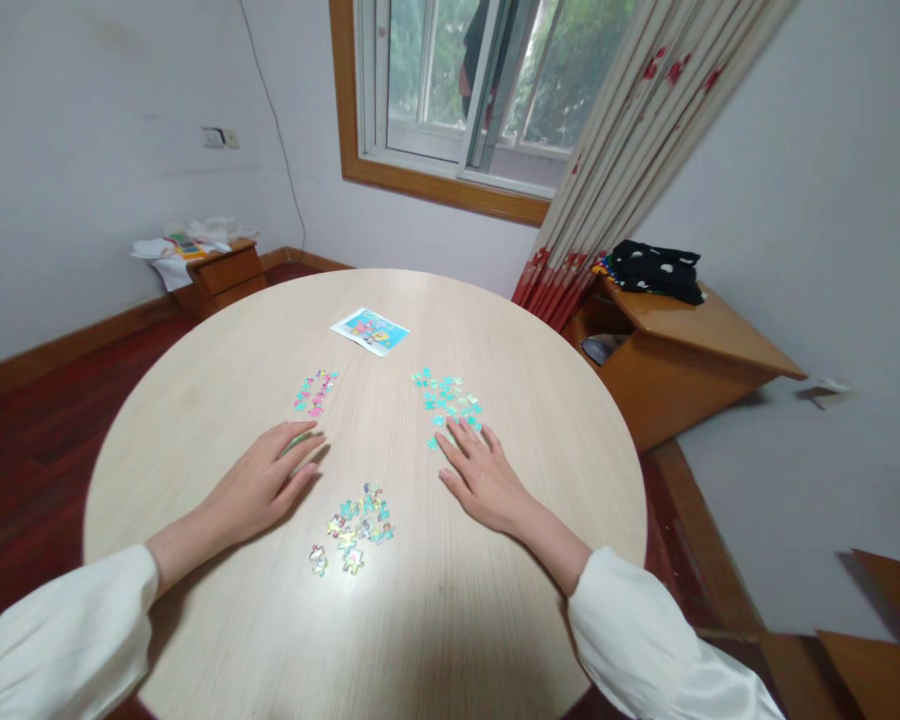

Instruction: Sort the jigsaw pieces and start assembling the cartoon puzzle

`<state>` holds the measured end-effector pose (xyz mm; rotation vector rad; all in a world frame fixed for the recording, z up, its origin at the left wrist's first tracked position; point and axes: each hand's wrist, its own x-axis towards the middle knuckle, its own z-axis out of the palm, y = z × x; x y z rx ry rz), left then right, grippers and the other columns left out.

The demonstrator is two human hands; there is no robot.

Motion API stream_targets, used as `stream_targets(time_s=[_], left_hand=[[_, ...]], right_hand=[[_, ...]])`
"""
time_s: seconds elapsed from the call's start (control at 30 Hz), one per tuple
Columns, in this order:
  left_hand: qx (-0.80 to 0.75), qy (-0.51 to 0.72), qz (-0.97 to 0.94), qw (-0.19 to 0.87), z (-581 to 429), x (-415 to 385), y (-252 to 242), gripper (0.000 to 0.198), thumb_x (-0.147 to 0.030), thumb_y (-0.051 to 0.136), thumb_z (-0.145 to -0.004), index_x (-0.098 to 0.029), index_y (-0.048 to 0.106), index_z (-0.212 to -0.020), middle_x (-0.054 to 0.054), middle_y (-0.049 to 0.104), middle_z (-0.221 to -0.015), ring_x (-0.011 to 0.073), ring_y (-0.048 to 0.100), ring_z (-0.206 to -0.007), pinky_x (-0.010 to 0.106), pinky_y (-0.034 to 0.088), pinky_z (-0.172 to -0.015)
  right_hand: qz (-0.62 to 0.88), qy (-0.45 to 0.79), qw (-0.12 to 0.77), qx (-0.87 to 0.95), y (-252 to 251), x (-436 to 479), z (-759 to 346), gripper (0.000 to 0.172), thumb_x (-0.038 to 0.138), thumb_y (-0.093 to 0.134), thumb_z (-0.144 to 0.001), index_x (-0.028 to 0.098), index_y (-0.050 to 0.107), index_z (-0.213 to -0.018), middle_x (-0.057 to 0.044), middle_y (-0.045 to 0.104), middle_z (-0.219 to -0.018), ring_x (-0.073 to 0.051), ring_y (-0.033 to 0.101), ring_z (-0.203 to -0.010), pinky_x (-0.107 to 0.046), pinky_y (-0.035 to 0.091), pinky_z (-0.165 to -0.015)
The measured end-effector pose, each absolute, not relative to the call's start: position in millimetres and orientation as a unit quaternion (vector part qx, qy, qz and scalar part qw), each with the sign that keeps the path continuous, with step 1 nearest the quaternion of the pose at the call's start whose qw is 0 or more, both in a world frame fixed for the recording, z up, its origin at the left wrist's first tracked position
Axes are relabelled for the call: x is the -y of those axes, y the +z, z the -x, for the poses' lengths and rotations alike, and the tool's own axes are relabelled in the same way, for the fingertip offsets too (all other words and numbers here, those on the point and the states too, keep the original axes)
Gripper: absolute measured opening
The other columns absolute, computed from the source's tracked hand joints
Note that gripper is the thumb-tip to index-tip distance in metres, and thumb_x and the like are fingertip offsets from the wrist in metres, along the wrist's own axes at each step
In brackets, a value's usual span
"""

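- Round table (450,640): pale, wood-grained top.
- Left hand (266,480): palm down, fingers extended, just nearer than the pink-and-turquoise puzzle pieces (316,410); a greenish patch (297,440) shows partly hidden beneath the fingers.
- Right hand (487,482): palm down, fingers spread, at the near edge of the turquoise puzzle pieces (441,400).
- Mixed-colour puzzle pieces (347,541): loosely grouped, between the hands and toward the near side.
- Picture card (371,331): flat, toward the far side.
- Surroundings: wood-framed window (450,196), far; patterned curtain (607,150), far right; wooden cabinet (690,370) bearing dark cloth (656,268), right; low drawer unit (229,280), far left.
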<state>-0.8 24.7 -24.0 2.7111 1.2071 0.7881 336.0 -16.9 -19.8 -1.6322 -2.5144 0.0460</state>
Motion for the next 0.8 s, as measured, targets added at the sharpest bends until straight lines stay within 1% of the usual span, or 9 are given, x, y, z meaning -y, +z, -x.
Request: stream_targets(time_s=[0.13,0.2,0.27,0.3,0.37,0.43,0.57,0.7,0.8], left_hand=[[-0.302,0.227,-0.924,0.054,-34,3,-7,0.036,-0.033,0.040,-0.095,-0.022,0.056,-0.124,0.011,0.059,-0.128,0.0262,0.054,-0.117,0.049,0.040,-0.105],[-0.270,0.225,-0.935,0.053,-53,8,3,0.034,-0.031,0.036,-0.096,-0.019,0.058,-0.119,0.012,0.063,-0.120,0.0238,0.057,-0.110,0.044,0.043,-0.101],[-0.270,0.224,-0.934,0.060,-70,2,11,0.032,-0.027,0.034,-0.096,-0.016,0.065,-0.100,0.012,0.067,-0.103,0.0214,0.060,-0.095,0.037,0.049,-0.086],[-0.278,0.218,-0.933,0.067,-77,-3,14,0.034,-0.027,0.034,-0.095,-0.016,0.065,-0.087,0.010,0.066,-0.089,0.0196,0.061,-0.084,0.034,0.050,-0.077],[-0.298,0.214,-0.927,0.072,-90,-17,16,0.037,-0.027,0.034,-0.094,-0.018,0.060,-0.069,0.007,0.061,-0.070,0.0179,0.056,-0.068,0.031,0.047,-0.066],[-0.318,0.227,-0.917,0.082,-98,-30,14,0.037,-0.028,0.034,-0.091,-0.019,0.053,-0.061,0.004,0.055,-0.061,0.0171,0.052,-0.061,0.030,0.043,-0.061],[-0.371,0.243,-0.884,0.147,-100,-44,3,0.034,-0.032,0.033,-0.089,-0.021,0.042,-0.057,0.001,0.049,-0.055,0.0158,0.048,-0.053,0.029,0.036,-0.055],[-0.438,0.190,-0.856,0.199,-92,-52,-5,0.032,-0.039,0.032,-0.088,-0.022,0.037,-0.061,0.001,0.051,-0.057,0.0176,0.051,-0.055,0.029,0.034,-0.055],[-0.449,0.135,-0.854,0.227,-89,-57,-7,0.032,-0.041,0.029,-0.089,-0.022,0.038,-0.064,0.003,0.054,-0.061,0.0194,0.054,-0.060,0.030,0.035,-0.058]], right_hand=[[0.532,0.028,0.069,0.843,-19,19,-327,0.053,0.042,0.029,-0.098,0.018,0.038,-0.144,-0.014,0.028,-0.154,-0.026,0.024,-0.143,-0.052,0.017,-0.114],[0.536,0.020,0.098,0.838,-21,14,-332,0.051,0.038,0.029,-0.098,0.017,0.038,-0.144,-0.014,0.030,-0.154,-0.025,0.024,-0.143,-0.051,0.018,-0.114],[0.555,0.004,0.149,0.818,-24,2,-345,0.048,0.031,0.029,-0.098,0.015,0.042,-0.141,-0.016,0.036,-0.150,-0.024,0.028,-0.141,-0.050,0.020,-0.113],[0.577,-0.006,0.182,0.796,-26,-6,-353,0.046,0.028,0.029,-0.097,0.014,0.047,-0.137,-0.016,0.041,-0.147,-0.023,0.033,-0.138,-0.049,0.023,-0.112],[0.620,-0.026,0.240,0.747,-30,-23,-373,0.043,0.021,0.030,-0.093,0.013,0.056,-0.126,-0.018,0.050,-0.138,-0.024,0.041,-0.132,-0.047,0.029,-0.108],[0.653,-0.035,0.273,0.705,-32,-40,-391,0.041,0.015,0.032,-0.089,0.013,0.061,-0.117,-0.018,0.053,-0.133,-0.024,0.045,-0.128,-0.047,0.032,-0.105],[0.657,-0.017,0.273,0.703,-31,-70,-408,0.038,0.012,0.035,-0.085,0.013,0.064,-0.110,-0.017,0.054,-0.130,-0.024,0.045,-0.126,-0.046,0.031,-0.105],[0.623,0.015,0.287,0.728,-32,-94,-404,0.037,0.011,0.037,-0.084,0.016,0.066,-0.107,-0.015,0.055,-0.128,-0.023,0.047,-0.123,-0.045,0.032,-0.104],[0.599,0.046,0.326,0.730,-34,-106,-401,0.032,0.009,0.038,-0.081,0.018,0.069,-0.085,-0.011,0.060,-0.117,-0.022,0.053,-0.114,-0.043,0.035,-0.101]])
